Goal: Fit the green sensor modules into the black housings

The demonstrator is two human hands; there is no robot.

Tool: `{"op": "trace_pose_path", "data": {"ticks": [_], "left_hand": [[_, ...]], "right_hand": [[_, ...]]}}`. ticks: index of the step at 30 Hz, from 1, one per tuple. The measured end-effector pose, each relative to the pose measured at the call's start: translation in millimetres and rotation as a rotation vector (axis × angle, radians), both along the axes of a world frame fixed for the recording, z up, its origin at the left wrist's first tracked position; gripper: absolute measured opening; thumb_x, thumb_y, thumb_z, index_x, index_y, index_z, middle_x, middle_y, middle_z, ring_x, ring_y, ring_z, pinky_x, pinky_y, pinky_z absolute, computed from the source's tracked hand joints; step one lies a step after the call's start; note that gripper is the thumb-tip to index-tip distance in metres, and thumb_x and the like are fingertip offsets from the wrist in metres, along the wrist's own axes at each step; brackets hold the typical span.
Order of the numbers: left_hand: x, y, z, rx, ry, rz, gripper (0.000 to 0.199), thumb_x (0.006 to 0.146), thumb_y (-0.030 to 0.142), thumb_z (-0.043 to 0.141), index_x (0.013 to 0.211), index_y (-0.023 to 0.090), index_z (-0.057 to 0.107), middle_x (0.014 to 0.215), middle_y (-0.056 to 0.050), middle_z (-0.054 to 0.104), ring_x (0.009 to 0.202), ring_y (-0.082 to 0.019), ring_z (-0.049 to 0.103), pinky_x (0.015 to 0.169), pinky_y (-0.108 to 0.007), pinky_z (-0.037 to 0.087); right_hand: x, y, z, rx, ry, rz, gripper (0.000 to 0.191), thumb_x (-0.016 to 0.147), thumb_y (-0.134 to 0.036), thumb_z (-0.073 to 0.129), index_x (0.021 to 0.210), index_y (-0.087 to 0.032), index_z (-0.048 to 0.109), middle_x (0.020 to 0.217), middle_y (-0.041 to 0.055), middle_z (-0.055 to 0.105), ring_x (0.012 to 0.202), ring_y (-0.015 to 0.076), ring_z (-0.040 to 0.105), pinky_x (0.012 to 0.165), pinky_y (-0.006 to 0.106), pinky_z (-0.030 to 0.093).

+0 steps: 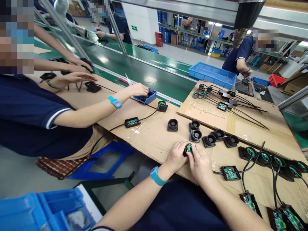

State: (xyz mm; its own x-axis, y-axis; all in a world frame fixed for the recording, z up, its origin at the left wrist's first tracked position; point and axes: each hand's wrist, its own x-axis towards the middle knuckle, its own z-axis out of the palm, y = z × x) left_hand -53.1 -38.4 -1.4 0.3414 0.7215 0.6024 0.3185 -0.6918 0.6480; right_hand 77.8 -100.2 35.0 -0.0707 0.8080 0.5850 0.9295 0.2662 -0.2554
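Both my hands meet at the near edge of the cardboard-covered table (154, 141), around a round black housing (188, 149) with a green circuit board in its opening. My left hand (177, 156), with a blue band on its wrist, grips the housing's left side. On the other side my right hand (200, 160) has its thumb and fingers pressed to the housing at the green board. Just beyond them stand several black square-based housings (195, 135). To the right lies an open black box with a green board (231, 172), a cable running from it towards my right hand.
At the left a co-worker's hand (138, 89) reaches into a small blue bin (149, 96). Cabled housings (266, 157) and open boxes (279, 219) line the right side. Behind are a raised cardboard sheet (204, 110) with cabled parts and a blue tray (211, 75).
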Motion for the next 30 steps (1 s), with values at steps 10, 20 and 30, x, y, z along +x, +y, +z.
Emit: {"op": "trace_pose_path", "data": {"ticks": [10,20,30], "left_hand": [[-1,1,-3.0,-0.131,-0.014,-0.046,0.032,0.084,0.015,0.063,0.115,0.019,0.06,0.109,-0.01,0.068,0.103,-0.025,0.065,0.094,-0.044,0.056],[-4,1,-5.1,-0.158,0.005,-0.194,0.06,0.082,0.009,0.065,0.138,0.019,0.047,0.134,-0.014,0.06,0.128,-0.028,0.057,0.111,-0.049,0.049],[-19,-6,-0.9,-0.443,-0.246,-0.276,0.11,0.069,0.083,0.062,0.15,0.016,0.031,0.14,-0.023,0.051,0.12,-0.032,0.061,0.103,-0.048,0.052]], "right_hand": [[12,0,3.7,-0.18,0.084,0.117,0.039,0.1,-0.031,0.053,0.134,-0.014,0.063,0.127,0.0176,0.067,0.113,0.0279,0.067,0.1,0.046,0.056],[18,2,12.4,-0.322,0.043,0.175,0.043,0.094,-0.027,0.062,0.134,-0.012,0.06,0.142,0.0208,0.055,0.129,0.0336,0.053,0.107,0.054,0.049],[34,-5,-20.7,-0.186,0.113,0.22,0.04,0.094,-0.032,0.064,0.13,-0.015,0.062,0.137,0.0186,0.06,0.125,0.0296,0.06,0.103,0.049,0.055]]}}
